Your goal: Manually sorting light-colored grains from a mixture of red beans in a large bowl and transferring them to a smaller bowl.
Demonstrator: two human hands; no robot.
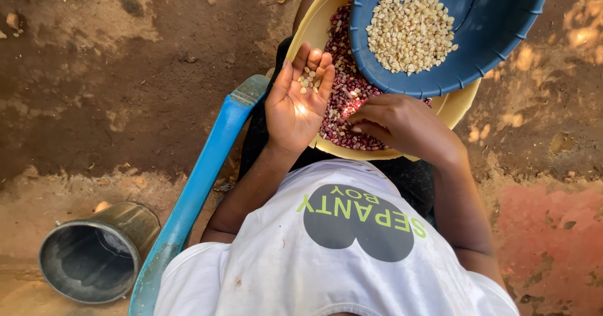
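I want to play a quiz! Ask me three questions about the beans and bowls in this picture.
1. True or false: the left hand is palm up with pale kernels on its fingers.
2. What colour is the bowl holding the pale maize pile?
3. Where is the right hand? A) in the metal can B) picking among red beans in the yellow basin

Key: 1 true; 2 blue; 3 B.

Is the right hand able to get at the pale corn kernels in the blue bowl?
Probably yes. The right hand rests on the red beans just below the blue bowl, and the pale corn kernels lie uncovered, nothing between.
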